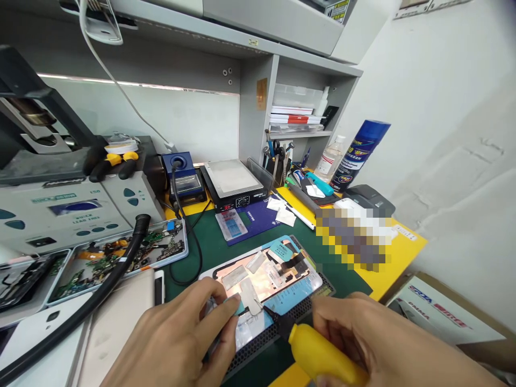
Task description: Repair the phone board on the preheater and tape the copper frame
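Observation:
A phone screen panel (258,279) lies back side up on a black perforated mat (258,344), showing copper-coloured foil, pale stickers and blue film. My left hand (181,328) is closed at the panel's near left end, thumb and forefinger together beside a small teal piece. My right hand (363,333) is wrapped round a yellow tool (318,355) with a black neck and a thin metal tip. That tip touches, or nearly touches, the panel beside a pale grey sticker (250,295). Part of the panel's left end is hidden by my left fingers.
A hot plate (234,180) stands behind the green mat (209,220). At left are a soldering station (72,209), a tray of circuit boards (121,250) and a black hose (129,263). A blue spray can (360,156) and a clear bottle (329,158) stand at back right.

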A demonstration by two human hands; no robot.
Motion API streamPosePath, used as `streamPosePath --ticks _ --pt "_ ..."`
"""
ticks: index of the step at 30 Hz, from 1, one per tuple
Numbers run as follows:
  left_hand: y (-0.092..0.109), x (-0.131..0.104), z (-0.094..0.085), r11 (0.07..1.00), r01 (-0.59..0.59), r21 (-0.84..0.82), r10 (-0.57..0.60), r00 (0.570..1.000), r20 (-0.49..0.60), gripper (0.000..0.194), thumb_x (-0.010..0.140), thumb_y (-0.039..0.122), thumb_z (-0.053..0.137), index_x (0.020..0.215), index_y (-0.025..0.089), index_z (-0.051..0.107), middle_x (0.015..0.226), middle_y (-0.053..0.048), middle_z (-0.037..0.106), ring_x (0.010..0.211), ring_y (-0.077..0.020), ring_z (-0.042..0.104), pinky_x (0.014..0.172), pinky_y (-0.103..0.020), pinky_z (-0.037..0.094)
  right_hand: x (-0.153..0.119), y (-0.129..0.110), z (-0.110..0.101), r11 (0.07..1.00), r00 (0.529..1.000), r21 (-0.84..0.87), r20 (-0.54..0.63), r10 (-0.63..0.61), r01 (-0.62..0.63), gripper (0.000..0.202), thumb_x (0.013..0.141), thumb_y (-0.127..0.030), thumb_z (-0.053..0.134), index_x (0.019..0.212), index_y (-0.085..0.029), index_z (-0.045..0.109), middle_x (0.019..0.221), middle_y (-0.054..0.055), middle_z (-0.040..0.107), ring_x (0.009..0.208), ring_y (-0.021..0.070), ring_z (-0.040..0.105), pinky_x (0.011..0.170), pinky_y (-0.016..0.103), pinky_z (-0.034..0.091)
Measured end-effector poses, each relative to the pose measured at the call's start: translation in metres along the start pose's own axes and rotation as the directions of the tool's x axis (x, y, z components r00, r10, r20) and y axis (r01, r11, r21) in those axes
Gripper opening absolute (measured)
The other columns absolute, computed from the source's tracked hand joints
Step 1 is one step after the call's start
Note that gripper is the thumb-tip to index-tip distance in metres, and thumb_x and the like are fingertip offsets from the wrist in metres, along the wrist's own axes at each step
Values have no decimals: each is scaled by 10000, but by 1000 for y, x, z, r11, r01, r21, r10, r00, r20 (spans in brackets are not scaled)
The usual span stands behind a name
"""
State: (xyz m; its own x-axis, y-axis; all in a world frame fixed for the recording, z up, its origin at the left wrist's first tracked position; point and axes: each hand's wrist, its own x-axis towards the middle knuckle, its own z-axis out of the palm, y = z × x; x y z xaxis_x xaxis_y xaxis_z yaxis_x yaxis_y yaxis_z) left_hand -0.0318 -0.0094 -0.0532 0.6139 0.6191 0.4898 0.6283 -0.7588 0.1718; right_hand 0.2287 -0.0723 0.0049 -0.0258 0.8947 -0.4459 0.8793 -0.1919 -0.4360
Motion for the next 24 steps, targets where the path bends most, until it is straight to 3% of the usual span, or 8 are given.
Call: streamPosePath --ticks 16,24 --pt "-1 0 1 1000 -8 -8 8 1000 -12 161 899 237 521 999 283 639 948 -14 630 623 -110 645 495 -214 529 7 -7 -7 993 998 104 -38 -45 49 291 689 -440 703 697 -218 516 708 -17 561 603 122 475 447 215 272" --pt "-3 -2 4 999 -48 25 49 997 -65 189 881 236 553 1043 277 640 949 -30 633 649 -139 655 478 -251 547 -4 17 -3 937 998 345 -44 -39 52 145 757 -321 634 792 -209 549 707 -22 533 617 111 456 486 200 304"
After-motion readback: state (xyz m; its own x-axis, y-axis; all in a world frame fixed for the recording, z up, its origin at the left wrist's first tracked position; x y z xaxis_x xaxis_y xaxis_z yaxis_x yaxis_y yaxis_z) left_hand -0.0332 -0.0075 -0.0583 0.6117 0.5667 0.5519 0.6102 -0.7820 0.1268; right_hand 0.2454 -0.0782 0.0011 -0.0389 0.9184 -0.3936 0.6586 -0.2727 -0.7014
